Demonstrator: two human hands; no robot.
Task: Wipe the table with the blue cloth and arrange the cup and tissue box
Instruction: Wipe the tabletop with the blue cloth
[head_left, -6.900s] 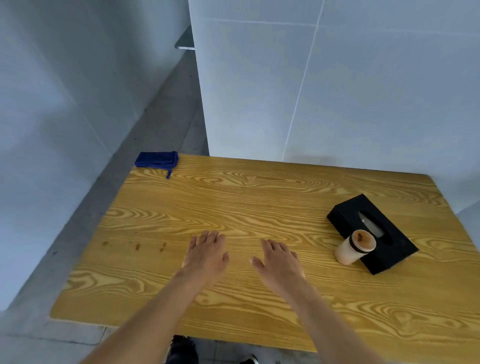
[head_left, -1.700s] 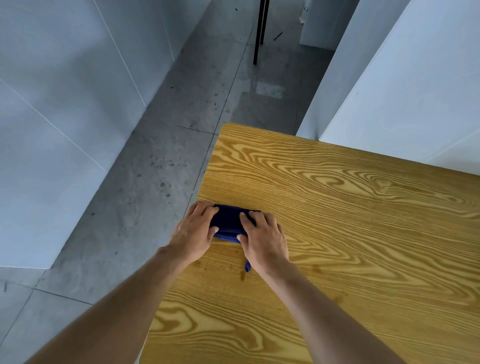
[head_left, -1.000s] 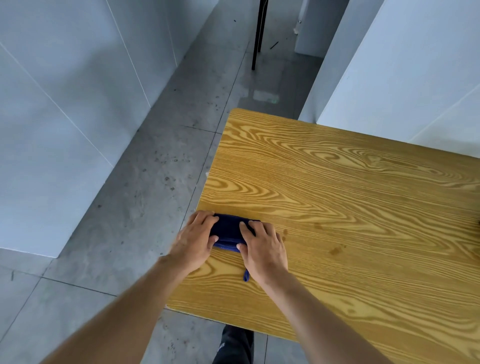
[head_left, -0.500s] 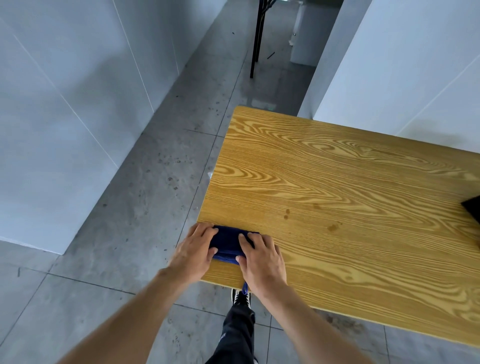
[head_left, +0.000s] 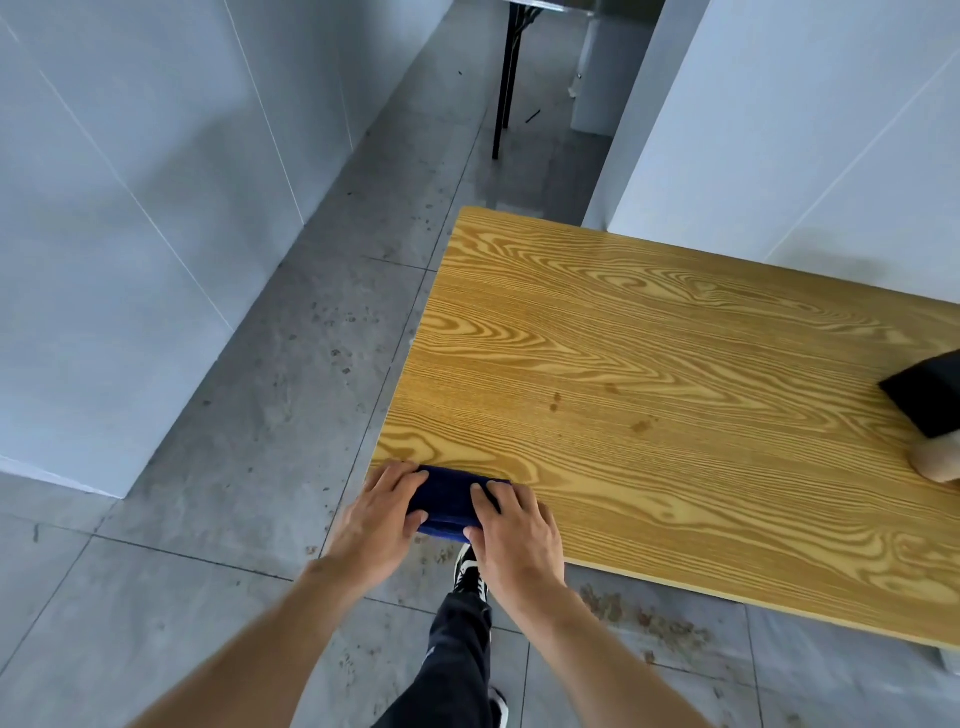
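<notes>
The folded blue cloth (head_left: 448, 503) lies at the near left corner of the wooden table (head_left: 675, 374), partly over the near edge. My left hand (head_left: 378, 525) presses on its left side and my right hand (head_left: 517, 540) on its right side, fingers flat on the fabric. At the right frame edge I see a corner of the black tissue box (head_left: 930, 399) and, just below it, a sliver of the beige cup (head_left: 937, 464). A few small brown spots (head_left: 640, 426) mark the tabletop between the cloth and the box.
Grey tiled floor runs to the left of the table and below its near edge, with brown crumbs (head_left: 649, 621) scattered under that edge. White panel walls stand at left and behind the table. A black table leg (head_left: 506, 78) stands far back. My own leg and shoe (head_left: 467, 613) are below.
Both hands have dragged the cloth toward me along the table's left edge, from mid-table down to the near corner. The view has shifted, bringing the tissue box and cup into the right edge.
</notes>
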